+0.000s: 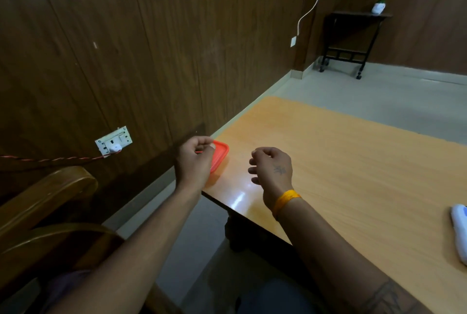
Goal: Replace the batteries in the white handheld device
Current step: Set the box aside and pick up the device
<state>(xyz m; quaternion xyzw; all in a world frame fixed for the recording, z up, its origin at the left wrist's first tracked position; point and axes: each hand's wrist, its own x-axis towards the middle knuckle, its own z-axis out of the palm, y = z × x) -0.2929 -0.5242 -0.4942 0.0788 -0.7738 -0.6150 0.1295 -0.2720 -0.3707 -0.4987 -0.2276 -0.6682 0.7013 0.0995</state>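
Both of your hands hover by the near corner of the orange table (pixel 328 152), and neither one is on the device.

Your left hand (pixel 194 162) is curled, thumb and forefinger pinched at the near edge of a red lidded container (pixel 221 153) that sits just beyond your knuckles; whether the fingers actually grip the lid I cannot tell, since the hand hides the contact. Your right hand (pixel 273 169), with a yellow wristband (pixel 285 201) behind it, hangs loosely curled and empty, fingers bent but closed on nothing, just right of the container. Look well to the right of that hand, nearer to you, at the edge of view: the white handheld device (pixel 460 227) lies on the table, untouched.
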